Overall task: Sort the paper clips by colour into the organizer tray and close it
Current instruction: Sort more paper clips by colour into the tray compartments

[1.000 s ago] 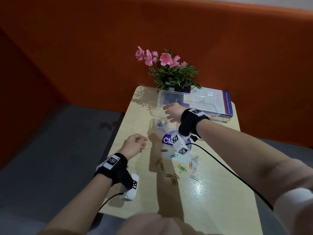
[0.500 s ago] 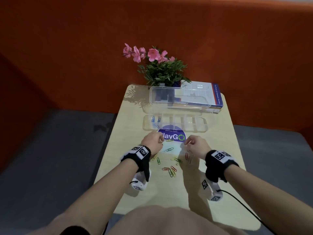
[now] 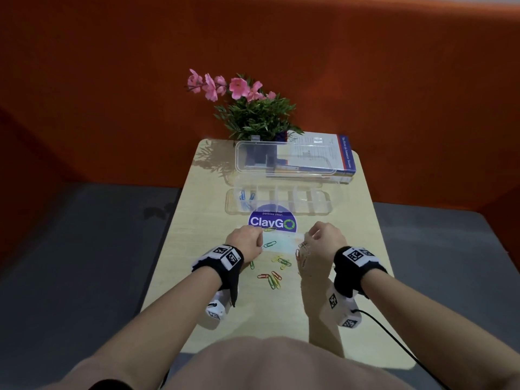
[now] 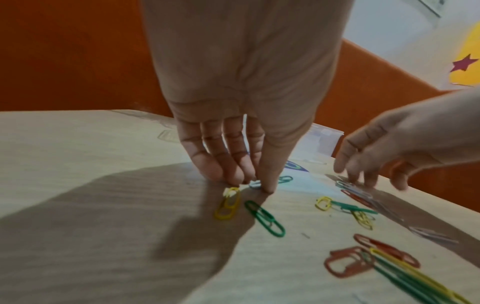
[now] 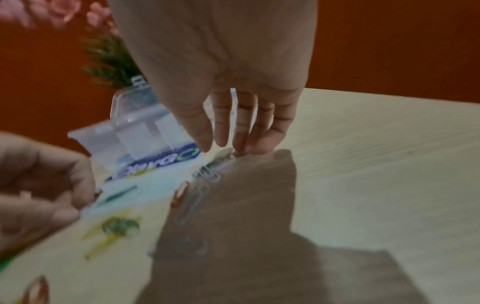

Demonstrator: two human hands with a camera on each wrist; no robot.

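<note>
Both hands are working low over the loose paper clips (image 3: 274, 273) lying scattered on the table (image 3: 180, 277), in front of the round purple sticker (image 3: 272, 222). The left hand (image 3: 244, 243) is pointing its fingers (image 4: 207, 164) down, close together, with thumb and fingertips touching the table at a teal clip (image 4: 284, 179); whether it is actually pinching the clip, I cannot tell. The right hand (image 3: 323, 244) is reaching down with fingers (image 5: 221, 127) straight and slightly spread, tips touching a small cluster of pale clips (image 5: 210, 174). The clear tray (image 3: 277, 202) is sitting open behind the sticker, lid (image 3: 284, 159) propped up, blue clips (image 3: 245, 198) lying in its leftmost compartment.
</note>
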